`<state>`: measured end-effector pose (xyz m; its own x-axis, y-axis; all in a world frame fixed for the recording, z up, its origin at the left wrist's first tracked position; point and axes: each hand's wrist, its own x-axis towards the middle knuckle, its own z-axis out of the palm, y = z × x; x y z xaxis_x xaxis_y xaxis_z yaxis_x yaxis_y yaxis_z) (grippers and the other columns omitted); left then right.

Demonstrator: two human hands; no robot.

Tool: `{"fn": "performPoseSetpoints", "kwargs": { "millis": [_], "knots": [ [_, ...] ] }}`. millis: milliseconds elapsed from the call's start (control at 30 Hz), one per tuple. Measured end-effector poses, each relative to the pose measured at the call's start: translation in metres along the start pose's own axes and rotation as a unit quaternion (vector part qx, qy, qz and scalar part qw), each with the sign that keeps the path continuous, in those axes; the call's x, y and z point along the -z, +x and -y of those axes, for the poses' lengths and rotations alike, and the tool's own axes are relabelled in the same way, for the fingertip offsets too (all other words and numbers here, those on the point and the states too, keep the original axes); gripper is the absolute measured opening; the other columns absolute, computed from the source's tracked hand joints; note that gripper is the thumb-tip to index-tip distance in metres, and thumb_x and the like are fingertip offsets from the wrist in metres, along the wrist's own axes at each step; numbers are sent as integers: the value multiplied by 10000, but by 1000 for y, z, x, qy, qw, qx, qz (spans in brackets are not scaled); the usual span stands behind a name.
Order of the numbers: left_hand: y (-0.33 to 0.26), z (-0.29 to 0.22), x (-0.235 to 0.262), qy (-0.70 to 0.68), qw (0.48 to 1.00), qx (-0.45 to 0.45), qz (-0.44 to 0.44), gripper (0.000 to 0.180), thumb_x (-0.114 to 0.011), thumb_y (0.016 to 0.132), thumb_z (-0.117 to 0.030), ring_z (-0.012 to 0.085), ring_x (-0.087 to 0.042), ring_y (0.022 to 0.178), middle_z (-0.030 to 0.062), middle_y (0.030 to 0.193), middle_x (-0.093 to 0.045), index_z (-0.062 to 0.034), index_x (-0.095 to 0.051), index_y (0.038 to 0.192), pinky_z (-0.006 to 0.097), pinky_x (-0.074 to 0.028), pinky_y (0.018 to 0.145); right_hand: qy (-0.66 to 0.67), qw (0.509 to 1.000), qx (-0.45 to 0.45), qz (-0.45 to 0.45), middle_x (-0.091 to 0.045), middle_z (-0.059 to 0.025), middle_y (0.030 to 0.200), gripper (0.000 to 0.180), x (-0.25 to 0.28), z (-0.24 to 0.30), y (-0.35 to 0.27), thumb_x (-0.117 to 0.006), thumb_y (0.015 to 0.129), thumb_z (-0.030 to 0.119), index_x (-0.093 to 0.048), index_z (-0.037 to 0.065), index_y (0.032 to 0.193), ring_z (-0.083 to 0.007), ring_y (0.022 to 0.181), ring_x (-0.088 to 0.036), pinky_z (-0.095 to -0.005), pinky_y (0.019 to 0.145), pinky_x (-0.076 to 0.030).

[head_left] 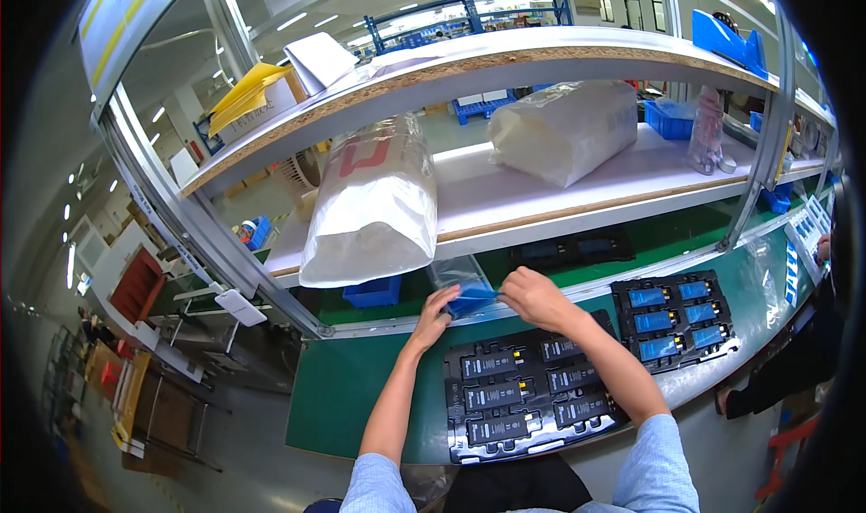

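Green counter (361, 396) runs across the lower half, edge bent by the lens. White shelf (541, 197) sits above it on a metal frame, a second board higher up. Big white bag (374, 211) leans off the shelf front, hanging over the counter just left of the hands and partly blocking the view behind them. Second white bag (564, 130) lies flat on the shelf, further right. Clear bottle (706, 130) stands near the right post. Blue bin (373, 290) sits under the shelf, behind the left hand.

Black tray (523, 396) lies on the counter right in front of the person, dark flat parts in its pockets, two columns; right forearm crosses over its top right corner. Second tray (675, 319) lies to the right, well apart from the hands, holding blue parts. A third dark tray (573, 247) sits under the shelf, behind the right hand.

Blue pouch (469, 298) is up off the counter, just beyond the near tray's far edge, between both hands. Clear film (456, 270) rises from it. Left hand (433, 319) pinches the pouch's left edge, fingers curled. Right hand (534, 297) grips its right end, knuckles up, fingers closed on it.
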<state>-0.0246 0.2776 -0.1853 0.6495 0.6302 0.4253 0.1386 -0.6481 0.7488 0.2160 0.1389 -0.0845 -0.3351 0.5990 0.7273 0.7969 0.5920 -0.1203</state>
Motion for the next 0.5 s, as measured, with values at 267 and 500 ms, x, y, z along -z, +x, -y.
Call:
{"fn": "performPoseSetpoints", "kwargs": {
  "millis": [267,500],
  "knots": [
    [3,26,-22,181,972,33,-143,304,-684,793,-187,276,-495,1168,93,1148,-627,-52,-664,1064,425,-299,1057,139,939,-300,-97,-558,-71,630,190,120,10,-1,-574,946,163,-567,-17,889,-125,526,-524,-272,500,-429],
    [12,-52,-27,43,960,79,-264,247,-645,827,-151,226,-613,896,123,1041,-637,-42,-650,1049,386,-480,842,21,923,-360,-138,-613,-122,615,166,144,-2,-17,-590,923,126,-597,-27,859,-165,466,-571,-282,445,-429]
  ]
}}
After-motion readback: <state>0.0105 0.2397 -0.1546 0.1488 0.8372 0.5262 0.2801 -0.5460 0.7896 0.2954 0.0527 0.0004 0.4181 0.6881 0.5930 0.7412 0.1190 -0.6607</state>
